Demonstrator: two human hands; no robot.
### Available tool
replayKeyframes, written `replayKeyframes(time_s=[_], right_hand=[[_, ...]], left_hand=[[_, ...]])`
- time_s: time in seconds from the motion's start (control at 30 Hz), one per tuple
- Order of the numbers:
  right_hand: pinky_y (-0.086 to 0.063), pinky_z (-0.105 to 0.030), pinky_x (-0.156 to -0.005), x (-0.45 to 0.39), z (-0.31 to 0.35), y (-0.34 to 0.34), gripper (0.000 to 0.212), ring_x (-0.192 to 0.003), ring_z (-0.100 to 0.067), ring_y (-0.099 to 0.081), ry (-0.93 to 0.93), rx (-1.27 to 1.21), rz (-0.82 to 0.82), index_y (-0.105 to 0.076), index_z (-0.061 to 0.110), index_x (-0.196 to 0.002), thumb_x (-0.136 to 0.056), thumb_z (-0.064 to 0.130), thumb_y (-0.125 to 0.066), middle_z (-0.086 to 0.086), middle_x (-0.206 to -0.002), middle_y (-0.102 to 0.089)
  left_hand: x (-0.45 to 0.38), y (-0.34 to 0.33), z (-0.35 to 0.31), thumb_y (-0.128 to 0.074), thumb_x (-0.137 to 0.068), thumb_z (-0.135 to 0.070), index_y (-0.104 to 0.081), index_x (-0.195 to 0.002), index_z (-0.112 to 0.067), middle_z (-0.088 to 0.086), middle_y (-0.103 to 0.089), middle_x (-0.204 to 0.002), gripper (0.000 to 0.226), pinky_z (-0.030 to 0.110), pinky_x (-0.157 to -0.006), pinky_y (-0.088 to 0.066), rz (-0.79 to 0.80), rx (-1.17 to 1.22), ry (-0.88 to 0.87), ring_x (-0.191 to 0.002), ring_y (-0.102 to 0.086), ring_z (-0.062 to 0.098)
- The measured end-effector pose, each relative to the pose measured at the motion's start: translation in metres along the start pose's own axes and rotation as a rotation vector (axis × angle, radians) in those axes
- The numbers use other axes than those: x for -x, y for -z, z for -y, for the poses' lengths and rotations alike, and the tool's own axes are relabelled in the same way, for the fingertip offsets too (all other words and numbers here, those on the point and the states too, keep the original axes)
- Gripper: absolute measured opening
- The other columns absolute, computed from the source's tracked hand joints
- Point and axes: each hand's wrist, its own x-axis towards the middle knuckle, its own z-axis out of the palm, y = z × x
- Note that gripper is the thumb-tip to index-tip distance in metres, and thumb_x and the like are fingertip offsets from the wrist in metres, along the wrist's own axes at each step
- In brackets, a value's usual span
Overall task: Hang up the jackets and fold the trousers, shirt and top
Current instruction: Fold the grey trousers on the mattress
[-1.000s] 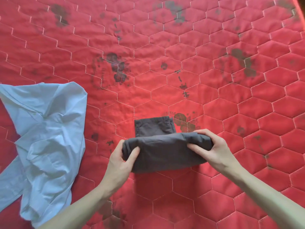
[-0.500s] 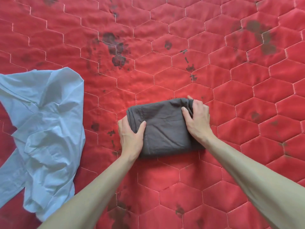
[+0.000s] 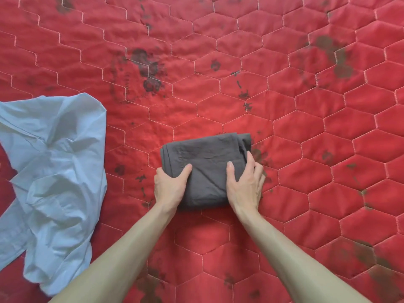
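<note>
A dark grey garment (image 3: 207, 158), folded into a compact rectangle, lies on the red quilted surface near the centre. My left hand (image 3: 170, 186) grips its near left corner, thumb on top. My right hand (image 3: 246, 184) clasps its near right side, thumb on top and fingers along the right edge. A crumpled light blue shirt (image 3: 54, 178) lies unfolded at the left, apart from both hands.
The red quilted surface (image 3: 328, 138) with hexagon stitching and dark stains fills the whole view. The shirt runs off the left edge of the frame.
The grey garment's near part was folded over the far part into one flat bundle. Both hands then slid back toward its near corners.
</note>
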Motion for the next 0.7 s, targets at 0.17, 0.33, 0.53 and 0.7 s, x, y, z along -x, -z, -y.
replayKeyframes(time_s=[0.17,0.33,0.53,0.7], right_hand=[[-0.038,-0.033,-0.104,-0.018,-0.004,0.011,0.061,-0.129,-0.022,-0.054,-0.036,-0.175,0.143,-0.049,0.028,-0.148,-0.097,0.058,-0.061,0.000,-0.137,-0.058],[-0.049,-0.029,-0.092,-0.029,-0.005,0.022,0.043,-0.107,-0.009,-0.068,-0.088,-0.327,0.317,-0.067,0.028,-0.120,-0.090,0.058,-0.072,0.016,-0.109,-0.073],[-0.054,-0.011,-0.075,-0.026,0.008,0.043,0.036,-0.101,-0.002,-0.074,-0.082,-0.562,0.552,-0.073,0.027,-0.118,-0.087,0.041,-0.083,0.018,-0.107,-0.078],[-0.055,-0.028,-0.092,-0.011,0.047,0.101,0.057,-0.113,-0.011,-0.072,-0.016,-0.596,0.676,-0.065,0.030,-0.127,-0.078,0.049,-0.085,0.009,-0.121,-0.076]], left_hand=[[-0.010,0.011,0.006,-0.091,-0.076,-0.044,-0.074,-0.090,-0.021,-0.014,-0.079,-0.086,0.031,0.023,-0.072,-0.057,0.118,0.261,-0.003,-0.082,-0.075,0.000],[-0.008,0.019,0.009,-0.089,-0.081,-0.031,-0.077,-0.106,-0.012,0.000,-0.082,-0.097,0.034,0.025,-0.067,-0.060,0.339,0.455,0.107,-0.088,-0.079,0.015],[0.008,0.042,-0.006,-0.086,-0.074,-0.028,-0.083,-0.104,-0.015,0.012,-0.079,-0.111,0.033,0.034,-0.069,-0.063,0.553,0.596,0.121,-0.097,-0.078,0.027],[0.048,0.093,-0.047,-0.086,-0.075,-0.023,-0.081,-0.109,-0.018,0.013,-0.078,-0.116,0.035,0.034,-0.071,-0.063,0.639,0.620,0.055,-0.102,-0.077,0.028]])
